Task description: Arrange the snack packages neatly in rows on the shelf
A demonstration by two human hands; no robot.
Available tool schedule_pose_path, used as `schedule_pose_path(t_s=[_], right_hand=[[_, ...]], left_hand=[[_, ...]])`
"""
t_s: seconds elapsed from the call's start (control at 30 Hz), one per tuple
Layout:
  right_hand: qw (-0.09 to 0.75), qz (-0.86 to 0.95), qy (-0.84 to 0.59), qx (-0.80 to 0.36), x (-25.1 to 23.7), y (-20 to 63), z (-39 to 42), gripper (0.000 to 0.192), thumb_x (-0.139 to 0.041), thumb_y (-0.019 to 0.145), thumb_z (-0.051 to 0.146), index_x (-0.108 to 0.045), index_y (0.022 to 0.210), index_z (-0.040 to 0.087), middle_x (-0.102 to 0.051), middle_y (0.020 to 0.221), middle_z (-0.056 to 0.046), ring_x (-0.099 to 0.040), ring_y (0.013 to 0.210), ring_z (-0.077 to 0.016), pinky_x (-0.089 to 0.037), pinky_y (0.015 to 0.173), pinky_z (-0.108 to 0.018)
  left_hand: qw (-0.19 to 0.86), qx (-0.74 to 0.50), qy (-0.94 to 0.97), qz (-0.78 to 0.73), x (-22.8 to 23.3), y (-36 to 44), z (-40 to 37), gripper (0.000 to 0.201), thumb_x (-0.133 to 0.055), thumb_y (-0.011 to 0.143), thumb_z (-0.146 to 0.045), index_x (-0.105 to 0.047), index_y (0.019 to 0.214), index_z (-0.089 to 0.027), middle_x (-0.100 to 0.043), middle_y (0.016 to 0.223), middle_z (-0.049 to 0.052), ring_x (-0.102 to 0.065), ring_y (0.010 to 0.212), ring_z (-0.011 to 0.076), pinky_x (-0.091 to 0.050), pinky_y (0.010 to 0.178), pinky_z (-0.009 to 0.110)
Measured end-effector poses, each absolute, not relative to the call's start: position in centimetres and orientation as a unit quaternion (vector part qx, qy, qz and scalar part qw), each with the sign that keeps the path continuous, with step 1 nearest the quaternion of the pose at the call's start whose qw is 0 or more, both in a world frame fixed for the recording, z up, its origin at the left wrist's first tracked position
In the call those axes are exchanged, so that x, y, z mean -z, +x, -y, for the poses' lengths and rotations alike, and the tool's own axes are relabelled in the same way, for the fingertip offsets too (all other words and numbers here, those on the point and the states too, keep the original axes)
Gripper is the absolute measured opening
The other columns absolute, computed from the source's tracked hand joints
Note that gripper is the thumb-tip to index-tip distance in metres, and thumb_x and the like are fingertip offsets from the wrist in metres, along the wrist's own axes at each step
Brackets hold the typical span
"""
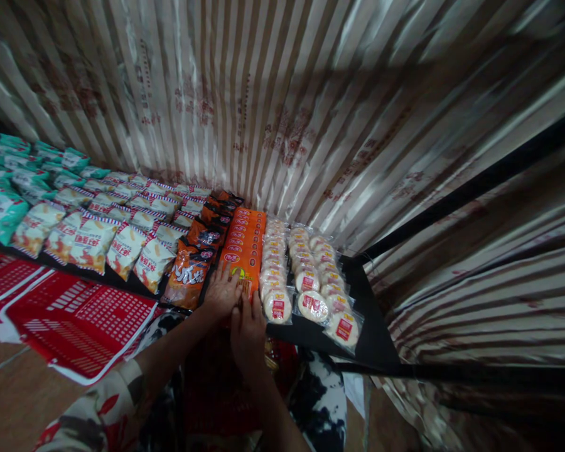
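My left hand point(223, 294) rests on the front end of a row of overlapping orange snack packets point(239, 243), fingers stretched out and spread. Right beside it, my right hand point(247, 329) touches the lower edge of the frontmost orange packet, its fingers extended and apart. Part of that packet is hidden under both hands. To their left runs a row of dark orange-and-black snack bags point(187, 274). On the right are rows of round white rice crackers point(277, 306) in clear wrappers with red labels.
White snack bags point(94, 242) and green bags point(4, 210) fill the left of the black shelf point(371, 329). A red plastic basket point(89, 320) is below its front edge. Striped curtain fabric point(282, 94) hangs behind, with a dark bar point(471, 188) at the right.
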State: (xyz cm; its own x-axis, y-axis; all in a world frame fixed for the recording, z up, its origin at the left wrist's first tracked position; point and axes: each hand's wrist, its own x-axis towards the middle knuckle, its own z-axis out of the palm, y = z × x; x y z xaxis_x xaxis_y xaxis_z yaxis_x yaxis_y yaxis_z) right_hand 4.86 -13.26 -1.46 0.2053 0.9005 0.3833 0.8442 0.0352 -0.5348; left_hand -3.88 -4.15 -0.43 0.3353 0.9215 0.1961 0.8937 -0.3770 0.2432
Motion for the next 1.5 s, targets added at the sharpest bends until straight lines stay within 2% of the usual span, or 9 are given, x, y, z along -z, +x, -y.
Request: schedule_pose_path(t_s=[0.17,0.33,0.57,0.9,1.5], right_hand=[[0.362,0.605,-0.706,-0.072,1.3,4.6,12.6,0.052,-0.027,0.096,0.04,-0.053,0.129,0.008,-0.041,0.142,-0.022,-0.038,0.133,-0.031,-0.037,0.103,-0.053],[0.374,0.608,-0.696,-0.07,1.2,4.5,12.0,0.048,-0.029,0.097,0.037,-0.049,0.133,0.013,-0.046,0.14,-0.016,-0.033,0.136,-0.029,-0.035,0.105,-0.057],[0.377,0.602,-0.702,-0.044,0.9,4.7,11.8,0.047,-0.029,0.097,0.035,-0.051,0.131,0.013,-0.053,0.134,-0.015,-0.043,0.129,-0.0267,-0.039,0.104,-0.052],[0.351,0.612,-0.708,-0.04,0.5,4.7,11.7,0.046,-0.032,0.097,0.033,-0.049,0.133,0.011,-0.055,0.132,-0.015,-0.044,0.127,-0.0262,-0.04,0.103,-0.05],[0.378,0.609,-0.696,-0.044,0.6,5.1,11.6,0.047,-0.029,0.097,0.036,-0.053,0.128,0.009,-0.059,0.126,-0.016,-0.05,0.121,-0.0239,-0.043,0.1,-0.044]], left_hand=[[0.049,-0.152,0.816,-0.555,0.3,-3.9,4.2,0.045,-0.042,0.09,-0.033,-0.052,0.131,-0.017,-0.04,0.145,0.014,-0.031,0.136,0.0342,-0.038,0.102,0.05],[0.051,-0.153,0.815,-0.557,0.5,-3.9,4.3,0.044,-0.041,0.091,-0.033,-0.051,0.131,-0.017,-0.039,0.146,0.015,-0.03,0.137,0.0337,-0.037,0.103,0.05],[0.058,-0.139,0.81,-0.566,0.0,-3.7,4.3,0.044,-0.041,0.091,-0.034,-0.052,0.13,-0.017,-0.04,0.145,0.015,-0.03,0.137,0.0336,-0.035,0.105,0.05],[0.093,-0.109,0.806,-0.574,-1.4,-3.7,4.4,0.044,-0.037,0.094,-0.033,-0.05,0.132,-0.017,-0.033,0.149,0.017,-0.025,0.139,0.0334,-0.036,0.103,0.049],[0.075,-0.138,0.797,-0.583,-0.9,-3.8,4.2,0.042,-0.04,0.092,-0.034,-0.053,0.128,-0.018,-0.037,0.146,0.016,-0.029,0.138,0.0334,-0.038,0.1,0.049]])
